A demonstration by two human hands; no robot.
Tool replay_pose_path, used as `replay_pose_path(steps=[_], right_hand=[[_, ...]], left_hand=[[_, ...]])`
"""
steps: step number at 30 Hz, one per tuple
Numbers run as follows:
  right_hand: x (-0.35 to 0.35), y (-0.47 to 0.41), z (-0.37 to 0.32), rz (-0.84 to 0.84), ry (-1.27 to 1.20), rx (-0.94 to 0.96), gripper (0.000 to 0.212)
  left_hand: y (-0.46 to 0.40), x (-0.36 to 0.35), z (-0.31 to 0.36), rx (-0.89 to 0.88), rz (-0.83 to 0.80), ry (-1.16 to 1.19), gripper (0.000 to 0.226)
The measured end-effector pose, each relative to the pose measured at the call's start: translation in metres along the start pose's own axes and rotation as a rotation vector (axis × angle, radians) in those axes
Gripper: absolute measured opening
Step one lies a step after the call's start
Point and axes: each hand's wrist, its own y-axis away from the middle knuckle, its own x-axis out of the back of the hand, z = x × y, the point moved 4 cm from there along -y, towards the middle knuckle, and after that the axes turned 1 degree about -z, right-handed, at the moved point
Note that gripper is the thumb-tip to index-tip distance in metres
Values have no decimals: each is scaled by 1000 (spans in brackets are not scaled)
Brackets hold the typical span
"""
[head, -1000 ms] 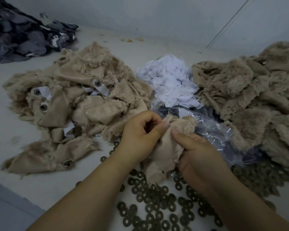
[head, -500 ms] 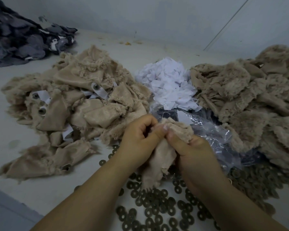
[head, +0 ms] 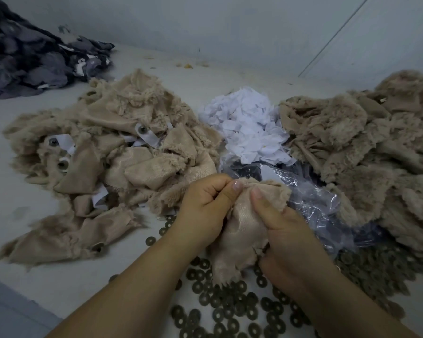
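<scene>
A beige plush fabric piece (head: 242,230) hangs between both hands over the table, smooth backing toward me. My left hand (head: 203,206) pinches its top edge with curled fingers and thumb. My right hand (head: 288,230) grips the piece from the right, thumb pressed on the backing near the top. What lies inside the left fist is hidden.
Several dark ring washers (head: 220,311) lie scattered under my hands. A beige fabric pile with white tabs and eyes (head: 103,152) lies left, a fluffy beige pile (head: 366,142) right. White paper scraps (head: 249,123) and a clear plastic bag (head: 310,203) sit behind. Dark grey fabric (head: 29,59) lies far left.
My hands drew closer together on the fabric piece, thumbs now near each other at its top edge. The piece hangs more bunched between them.
</scene>
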Motion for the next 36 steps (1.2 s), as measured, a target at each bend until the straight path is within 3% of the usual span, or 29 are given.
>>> replay_pose_path(steps=[4, 14, 36], right_hand=[[-1, 1, 3, 6, 15, -58, 27], [-7, 4, 6, -56, -136, -231, 36], [-1, 5, 8, -55, -58, -163, 35]], left_hand=[[1, -1, 4, -15, 4, -11, 42], [2, -5, 5, -29, 8, -2, 41], [1, 0, 3, -43, 14, -18, 40]])
